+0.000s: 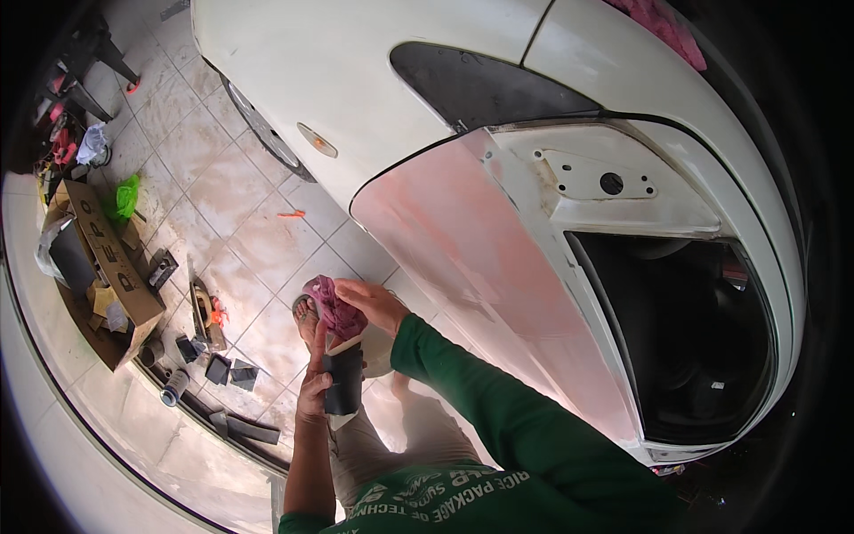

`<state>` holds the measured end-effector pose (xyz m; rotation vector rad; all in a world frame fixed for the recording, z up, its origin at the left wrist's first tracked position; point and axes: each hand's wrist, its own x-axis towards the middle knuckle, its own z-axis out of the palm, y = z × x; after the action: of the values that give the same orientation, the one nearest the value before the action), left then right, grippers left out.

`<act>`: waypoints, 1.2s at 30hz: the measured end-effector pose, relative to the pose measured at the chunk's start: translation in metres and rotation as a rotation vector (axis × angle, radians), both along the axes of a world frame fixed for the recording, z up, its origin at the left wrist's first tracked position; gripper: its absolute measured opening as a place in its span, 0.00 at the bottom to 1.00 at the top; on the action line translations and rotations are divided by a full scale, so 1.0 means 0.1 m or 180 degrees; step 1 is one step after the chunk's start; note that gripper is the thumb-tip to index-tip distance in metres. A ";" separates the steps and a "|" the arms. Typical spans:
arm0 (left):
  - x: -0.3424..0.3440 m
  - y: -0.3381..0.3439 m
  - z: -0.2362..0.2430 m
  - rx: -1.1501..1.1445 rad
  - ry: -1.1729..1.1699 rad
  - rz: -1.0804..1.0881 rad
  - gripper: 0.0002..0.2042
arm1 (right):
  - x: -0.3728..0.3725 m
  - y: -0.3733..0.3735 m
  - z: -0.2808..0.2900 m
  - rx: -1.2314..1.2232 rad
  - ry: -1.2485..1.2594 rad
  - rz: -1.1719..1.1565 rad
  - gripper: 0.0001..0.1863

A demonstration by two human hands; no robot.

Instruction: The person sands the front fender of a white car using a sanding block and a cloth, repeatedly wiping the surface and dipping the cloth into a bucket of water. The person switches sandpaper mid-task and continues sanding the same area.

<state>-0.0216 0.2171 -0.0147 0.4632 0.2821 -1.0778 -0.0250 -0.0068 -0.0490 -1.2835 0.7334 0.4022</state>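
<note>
My left hand (315, 384) is closed round the edge of a dark grey sheet (344, 383) that looks like sandpaper, perhaps folded over a pale block. Its index finger points up toward a crumpled maroon cloth (335, 311). With the fingers of my right hand (375, 304) I grip that cloth, just above the sheet. Both hands are in front of my legs, to the left of a white car's door (463, 240). The door has a pinkish, powdery-looking patch, and neither hand touches it.
A cardboard box (116, 276) with scraps inside stands at the left. Near it lie a can (175, 387), several dark sheets (244, 375) and a wooden-handled tool (213, 335). Dust covers the tiled floor (240, 249). A pink cloth (663, 31) rests on the car.
</note>
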 end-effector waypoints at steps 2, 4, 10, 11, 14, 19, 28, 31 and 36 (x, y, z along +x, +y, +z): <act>-0.30 0.14 -0.55 0.0656 -0.0204 -0.0229 0.44 | -0.43 0.09 -0.14 0.0125 0.0040 0.0119 0.39; -0.68 0.17 -0.89 0.1329 -0.0278 -0.0250 0.30 | -0.99 0.04 -0.13 0.0884 0.0487 -0.0658 0.42; -1.37 -0.18 -1.96 0.2372 0.0066 -0.0491 0.22 | -2.89 -0.44 -0.69 0.0257 0.0945 0.0046 0.37; -1.47 -0.30 -2.17 0.2566 0.0100 -0.0552 0.23 | -3.34 -0.51 -0.84 -0.0292 0.1047 0.0392 0.35; -1.55 -0.42 -2.90 0.2454 0.0412 -0.0386 0.18 | -4.50 -0.61 -1.23 -0.1049 0.1299 0.0856 0.33; -1.81 -0.75 -3.97 0.2994 0.0458 -0.0669 0.16 | -6.06 -0.69 -1.48 -0.1271 0.2156 0.0861 0.32; -1.49 -0.38 -4.11 0.3248 0.0096 -0.1149 0.26 | -4.72 0.08 -1.91 -0.0816 0.1677 0.0610 0.38; -1.70 -0.31 -3.00 0.2854 -0.0249 -0.1330 0.28 | -3.92 0.07 -1.64 -0.0179 0.1422 -0.0023 0.37; -1.56 0.12 -0.89 0.1719 -0.0343 -0.1318 0.31 | -2.61 0.20 -1.04 0.0548 0.1330 -0.0880 0.45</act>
<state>-0.1775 0.2295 -0.1035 1.0952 0.3937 -1.3730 -0.2857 0.0128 -0.1530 -0.9270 1.1865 0.5018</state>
